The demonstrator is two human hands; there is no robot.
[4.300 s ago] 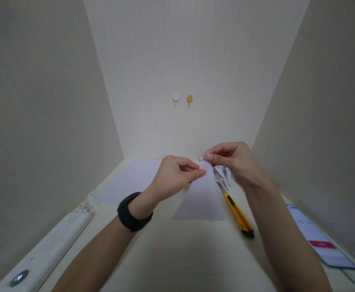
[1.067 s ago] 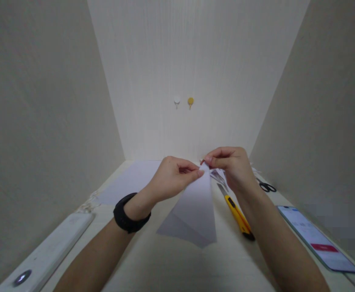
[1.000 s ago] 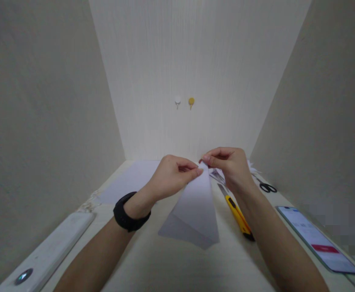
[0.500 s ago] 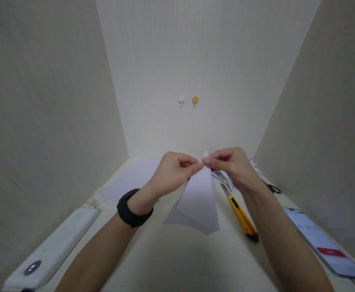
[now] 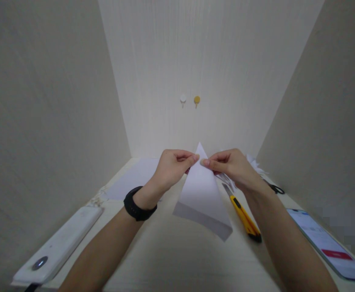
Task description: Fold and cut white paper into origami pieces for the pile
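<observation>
Utility knife (image 5: 242,211) lies right of the held paper (image 5: 202,190), phone (image 5: 329,246) further right, scissors (image 5: 274,188) behind

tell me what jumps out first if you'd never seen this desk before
A white folded paper held up in mid-frame, pinched near its pointed top by the left hand and the right hand. Next, the yellow utility knife lying on the desk just right of the paper, under the right forearm. On the back wall, a white hook and a yellow hook sit side by side.

Pale wooden desk (image 5: 171,259); paper sheet (image 5: 134,178); yellow knife (image 5: 242,211); phone (image 5: 329,249); scissors (image 5: 276,188); white device (image 5: 58,247)
</observation>
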